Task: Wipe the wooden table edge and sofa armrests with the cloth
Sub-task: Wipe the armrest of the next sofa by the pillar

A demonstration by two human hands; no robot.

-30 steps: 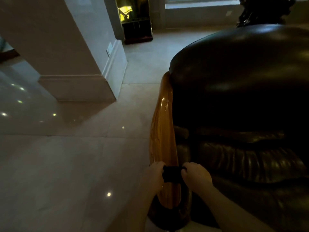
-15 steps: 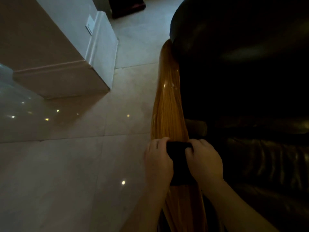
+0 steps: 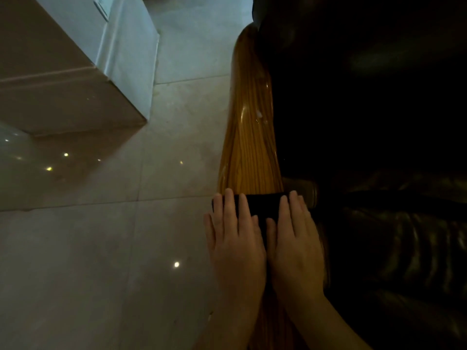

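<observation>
A glossy orange-brown wooden armrest [image 3: 250, 137] runs away from me along the left side of a dark leather sofa [image 3: 379, 122]. A dark cloth [image 3: 262, 205] lies flat across the armrest. My left hand [image 3: 235, 238] and my right hand [image 3: 295, 241] press down on the cloth side by side, palms down and fingers stretched forward. Most of the cloth is hidden under my hands; only a dark strip shows between and ahead of the fingers. A small wet patch glints further up the armrest.
A polished tiled floor [image 3: 101, 248] spreads to the left of the armrest, with small light reflections. A square pillar base [image 3: 83, 97] stands on the floor at the upper left. The sofa's pleated leather side [image 3: 394, 248] fills the right.
My view has dropped and closed in on the armrest. My hands have gone from gripping the cloth's ends to lying flat on it, and have slid forward along the wood.
</observation>
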